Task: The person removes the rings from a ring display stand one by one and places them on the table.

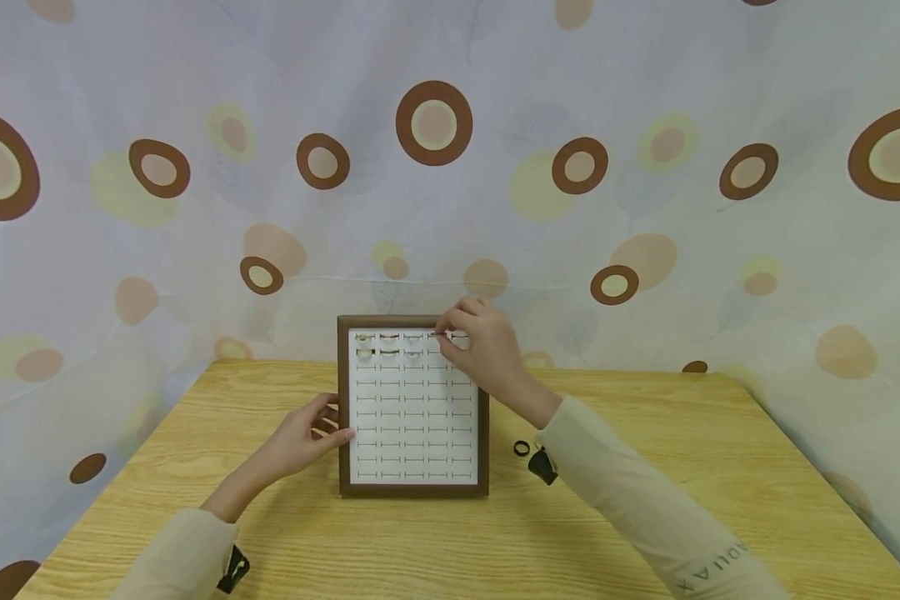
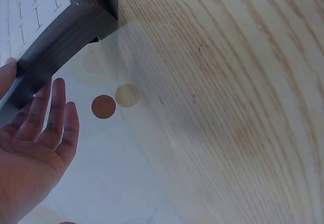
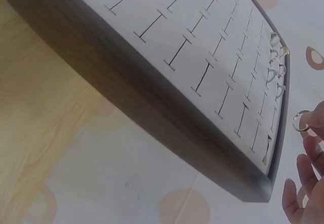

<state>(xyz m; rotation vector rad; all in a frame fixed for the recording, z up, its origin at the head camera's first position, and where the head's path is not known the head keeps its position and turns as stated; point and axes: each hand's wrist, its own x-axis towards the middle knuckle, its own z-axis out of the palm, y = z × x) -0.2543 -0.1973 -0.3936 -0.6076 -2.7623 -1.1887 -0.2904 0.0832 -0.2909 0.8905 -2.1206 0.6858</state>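
A brown-framed ring display board (image 1: 414, 490) with a white slotted panel stands upright, tilted back, on the wooden table. My left hand (image 1: 306, 437) grips its left side, thumb on the front; in the left wrist view the fingers (image 2: 52, 107) lie behind the frame. Pinched between thumb and index finger of my right hand (image 1: 487, 343) is a thin ring (image 3: 300, 121), close in front of the upper right of the panel. Several rings (image 3: 274, 55) sit in the slots of the top two rows, toward the left.
On the table (image 1: 330, 550), right of the board, lies a black ring (image 1: 521, 448). A black wrist device (image 1: 542, 467) shows beside the right sleeve. Patterned cloth (image 1: 435, 217) hangs behind the table and along its sides.
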